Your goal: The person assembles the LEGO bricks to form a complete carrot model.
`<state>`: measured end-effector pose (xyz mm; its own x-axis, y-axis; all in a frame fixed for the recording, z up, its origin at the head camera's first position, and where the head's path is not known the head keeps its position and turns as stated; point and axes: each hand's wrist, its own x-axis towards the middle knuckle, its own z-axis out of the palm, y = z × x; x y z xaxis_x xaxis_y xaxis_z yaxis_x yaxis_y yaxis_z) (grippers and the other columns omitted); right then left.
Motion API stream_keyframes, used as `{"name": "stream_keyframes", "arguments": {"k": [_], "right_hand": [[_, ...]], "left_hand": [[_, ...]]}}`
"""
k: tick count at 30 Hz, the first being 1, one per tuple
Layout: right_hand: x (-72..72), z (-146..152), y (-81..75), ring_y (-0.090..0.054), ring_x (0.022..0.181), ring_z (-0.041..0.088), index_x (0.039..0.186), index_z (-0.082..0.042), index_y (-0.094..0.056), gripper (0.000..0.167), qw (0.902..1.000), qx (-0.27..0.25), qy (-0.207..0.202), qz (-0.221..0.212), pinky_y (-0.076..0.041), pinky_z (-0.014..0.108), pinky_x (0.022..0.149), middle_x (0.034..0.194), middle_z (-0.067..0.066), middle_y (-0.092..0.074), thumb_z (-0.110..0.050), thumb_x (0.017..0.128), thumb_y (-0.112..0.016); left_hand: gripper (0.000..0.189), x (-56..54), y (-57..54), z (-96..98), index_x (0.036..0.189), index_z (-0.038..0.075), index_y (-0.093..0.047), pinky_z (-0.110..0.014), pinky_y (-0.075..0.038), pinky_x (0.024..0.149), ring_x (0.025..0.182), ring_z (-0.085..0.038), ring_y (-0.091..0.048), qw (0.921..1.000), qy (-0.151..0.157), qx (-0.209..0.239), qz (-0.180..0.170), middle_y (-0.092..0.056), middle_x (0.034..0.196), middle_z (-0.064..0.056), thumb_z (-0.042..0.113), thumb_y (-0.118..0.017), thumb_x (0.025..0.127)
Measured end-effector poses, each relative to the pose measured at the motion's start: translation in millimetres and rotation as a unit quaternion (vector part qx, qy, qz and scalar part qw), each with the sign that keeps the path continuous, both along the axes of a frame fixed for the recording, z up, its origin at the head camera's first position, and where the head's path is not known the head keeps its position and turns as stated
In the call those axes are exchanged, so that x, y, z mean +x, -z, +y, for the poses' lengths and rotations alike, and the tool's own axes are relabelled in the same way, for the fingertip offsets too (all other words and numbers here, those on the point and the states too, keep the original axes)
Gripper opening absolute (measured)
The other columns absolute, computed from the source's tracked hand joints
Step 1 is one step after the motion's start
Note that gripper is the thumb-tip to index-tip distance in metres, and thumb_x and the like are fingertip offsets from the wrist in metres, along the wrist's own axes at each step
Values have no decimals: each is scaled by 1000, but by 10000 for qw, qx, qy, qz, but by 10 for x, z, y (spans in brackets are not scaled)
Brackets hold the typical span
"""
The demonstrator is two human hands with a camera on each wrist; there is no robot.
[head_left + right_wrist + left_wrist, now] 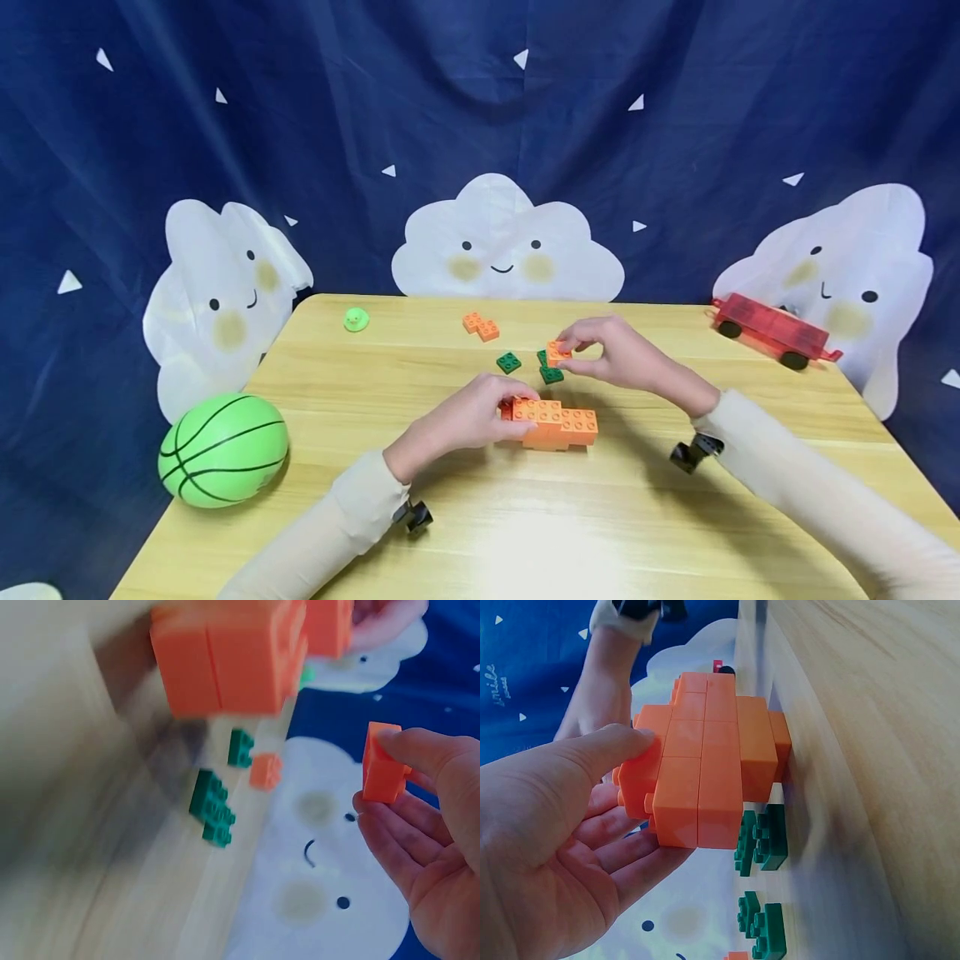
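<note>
My left hand (pixel 480 412) grips the left end of an orange block assembly (pixel 558 423), several toy bricks stacked in layers with studs on top. In the left wrist view the thumb lies on one side of the assembly (pixel 701 757) and the fingers curl under the other. My right hand (pixel 618 354) pinches a single orange brick (pixel 557 355) between thumb and fingertips, up and behind the assembly. The right wrist view shows that brick (pixel 382 765) held off the table. Green bricks (pixel 552 375) lie just below it in the head view, partly covered by it.
Another green brick (pixel 508 362) and two orange bricks (pixel 480 326) lie farther back on the wooden table (pixel 360 383). A green toy duck (pixel 356 319) sits at the back left, a green ball (pixel 223 451) at the left edge. At the back right stands a red wheeled cart (pixel 776 329).
</note>
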<state>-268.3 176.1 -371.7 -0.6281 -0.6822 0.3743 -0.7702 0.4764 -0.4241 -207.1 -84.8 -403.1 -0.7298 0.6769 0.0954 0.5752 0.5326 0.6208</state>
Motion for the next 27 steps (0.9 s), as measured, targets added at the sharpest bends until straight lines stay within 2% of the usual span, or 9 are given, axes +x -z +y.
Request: {"name": "stream_keyframes", "arguments": {"k": [4, 7, 12, 17, 27], "right_hand": [[237, 69, -18, -76, 100, 23, 86, -18, -74, 13, 9996, -158, -222, 69, -62, 38, 84, 100, 1, -80, -11, 83, -85], [390, 107, 36, -77, 101, 23, 84, -19, -71, 17, 9990, -193, -398, 17, -62, 36, 82, 98, -1, -80, -8, 83, -85], [549, 151, 153, -77, 96, 18, 82, -21, -67, 22, 9984, -144, -531, -123, -62, 36, 77, 99, -1, -80, -6, 83, -84], [605, 155, 237, -76, 93, 17, 82, -21, -67, 22, 9984, -128, -497, -236, -62, 35, 74, 101, 1, -80, -7, 83, -84], [585, 165, 294, -77, 97, 21, 83, -23, -70, 18, 9980, -99, -367, -515, -62, 34, 75, 102, 1, -80, -13, 86, -84]], "left_hand": [[35, -3, -8, -6, 125, 13, -73, -21, -49, 76, 84, -12, -59, 10000, -69, -44, -3, -75, 115, 2, 26, -77, 94], [35, 0, -6, -7, 126, 13, -73, -20, -49, 76, 85, -12, -60, 10000, -74, -9, 4, -75, 116, 2, 25, -77, 93], [35, 3, 2, 0, 126, 13, -73, -19, -50, 75, 87, -12, -61, 10000, -50, 36, 3, -76, 116, 1, 24, -77, 93], [34, 0, 15, 4, 125, 13, -74, -19, -51, 77, 88, -9, -61, 10000, -58, 57, -34, -76, 117, 1, 24, -77, 93], [31, -17, 30, 4, 121, 13, -75, -20, -51, 74, 85, -9, -61, 9999, 20, 124, 90, -77, 111, 3, 23, -78, 92]]}}
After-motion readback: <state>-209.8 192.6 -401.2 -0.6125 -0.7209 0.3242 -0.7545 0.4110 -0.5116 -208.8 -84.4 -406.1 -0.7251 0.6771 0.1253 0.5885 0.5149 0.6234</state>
